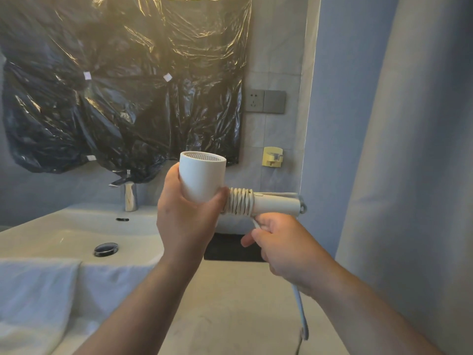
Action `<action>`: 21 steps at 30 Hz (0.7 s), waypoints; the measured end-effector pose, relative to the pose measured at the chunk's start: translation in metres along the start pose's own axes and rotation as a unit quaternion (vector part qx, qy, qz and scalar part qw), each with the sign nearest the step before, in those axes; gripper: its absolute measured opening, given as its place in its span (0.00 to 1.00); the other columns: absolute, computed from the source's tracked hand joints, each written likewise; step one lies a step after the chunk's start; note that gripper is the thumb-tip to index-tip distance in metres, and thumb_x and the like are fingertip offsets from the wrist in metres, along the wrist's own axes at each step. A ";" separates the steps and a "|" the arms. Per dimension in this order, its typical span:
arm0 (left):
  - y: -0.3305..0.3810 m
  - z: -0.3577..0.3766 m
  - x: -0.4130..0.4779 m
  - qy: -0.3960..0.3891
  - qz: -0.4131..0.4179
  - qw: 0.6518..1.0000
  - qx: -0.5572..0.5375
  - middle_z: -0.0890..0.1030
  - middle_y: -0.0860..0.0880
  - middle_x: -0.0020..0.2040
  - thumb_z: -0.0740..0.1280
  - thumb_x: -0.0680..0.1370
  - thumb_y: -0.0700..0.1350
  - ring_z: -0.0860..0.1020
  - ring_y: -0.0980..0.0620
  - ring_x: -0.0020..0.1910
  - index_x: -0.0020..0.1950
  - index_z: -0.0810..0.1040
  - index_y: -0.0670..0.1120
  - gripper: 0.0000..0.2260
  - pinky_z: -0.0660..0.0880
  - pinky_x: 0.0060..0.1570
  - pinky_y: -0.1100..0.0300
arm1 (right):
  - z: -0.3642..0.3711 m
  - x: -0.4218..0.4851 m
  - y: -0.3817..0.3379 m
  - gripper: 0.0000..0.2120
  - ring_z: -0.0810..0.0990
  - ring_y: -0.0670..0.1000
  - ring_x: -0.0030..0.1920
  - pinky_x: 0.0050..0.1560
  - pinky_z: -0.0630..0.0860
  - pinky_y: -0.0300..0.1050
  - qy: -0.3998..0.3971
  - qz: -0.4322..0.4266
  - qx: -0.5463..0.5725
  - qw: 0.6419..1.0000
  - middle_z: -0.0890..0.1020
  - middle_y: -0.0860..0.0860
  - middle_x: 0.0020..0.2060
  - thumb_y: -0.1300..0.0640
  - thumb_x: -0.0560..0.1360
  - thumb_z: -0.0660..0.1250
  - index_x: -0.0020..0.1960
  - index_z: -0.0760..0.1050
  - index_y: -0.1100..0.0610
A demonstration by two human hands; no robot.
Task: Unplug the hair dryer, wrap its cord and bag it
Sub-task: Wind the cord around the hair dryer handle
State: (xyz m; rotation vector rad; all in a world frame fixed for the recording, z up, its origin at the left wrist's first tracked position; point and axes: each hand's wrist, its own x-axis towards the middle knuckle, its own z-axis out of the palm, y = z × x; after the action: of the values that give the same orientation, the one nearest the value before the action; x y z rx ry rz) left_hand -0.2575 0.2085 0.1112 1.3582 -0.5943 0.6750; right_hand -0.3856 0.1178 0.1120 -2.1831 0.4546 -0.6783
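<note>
Nearest me, at six o'clock, both bare forearms rise from the bottom edge over the pale stone worktop (230, 316). My right hand (286, 247) sits at about four o'clock of centre, fingers curled shut around the white flat power cord (300, 311), whose loose length drops from under the wrist toward five o'clock. My left hand (184, 216) is just left of centre, palm and fingers clamped around the barrel of the small white matte plastic hair dryer (202, 179), thumb on the near side.

I see the dryer held in the air above the worktop, between the two hands. Its short round barrel stands upright, the mesh grille facing twelve o'clock. Its handle is the long axis: it lies nearly level, pointing toward three o'clock, with a grey hanging loop at the tip. Several tight turns of cord wrap the handle next to the barrel; the outer half is bare.

Beyond, at nine o'clock, lie the white ceramic basin (76, 226) and chrome tap (129, 196). Farther, black plastic sheeting (115, 85) covers the wall, and a grey wall socket (256, 100) at one o'clock has nothing plugged in.
</note>
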 end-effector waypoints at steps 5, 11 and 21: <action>-0.004 -0.007 0.005 -0.030 0.061 0.997 0.039 0.77 0.58 0.50 0.77 0.64 0.52 0.75 0.51 0.49 0.65 0.71 0.55 0.31 0.74 0.45 0.55 | -0.026 0.000 -0.011 0.07 0.67 0.42 0.23 0.21 0.61 0.29 -0.029 -0.035 -0.076 0.996 0.72 0.41 0.21 0.60 0.73 0.67 0.48 0.83 0.53; 0.003 -0.010 0.007 -0.035 0.087 0.995 0.024 0.77 0.57 0.47 0.76 0.63 0.54 0.76 0.51 0.46 0.61 0.71 0.56 0.28 0.77 0.43 0.51 | -0.027 -0.005 -0.010 0.17 0.67 0.42 0.19 0.22 0.64 0.33 0.005 -0.064 -0.018 0.998 0.85 0.49 0.36 0.62 0.74 0.64 0.59 0.72 0.46; -0.001 -0.014 0.003 -0.067 0.056 0.996 0.031 0.78 0.59 0.45 0.77 0.64 0.53 0.77 0.53 0.43 0.58 0.72 0.59 0.25 0.77 0.40 0.55 | -0.034 -0.006 0.000 0.27 0.62 0.46 0.25 0.24 0.61 0.39 -0.077 -0.053 0.065 0.994 0.77 0.57 0.34 0.68 0.76 0.60 0.65 0.73 0.40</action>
State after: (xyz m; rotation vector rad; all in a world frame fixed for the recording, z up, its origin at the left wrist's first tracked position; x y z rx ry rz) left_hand -0.2547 0.2229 0.1113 1.4442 -0.7674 0.7003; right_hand -0.4114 0.1010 0.1286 -2.1285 0.2106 -0.5742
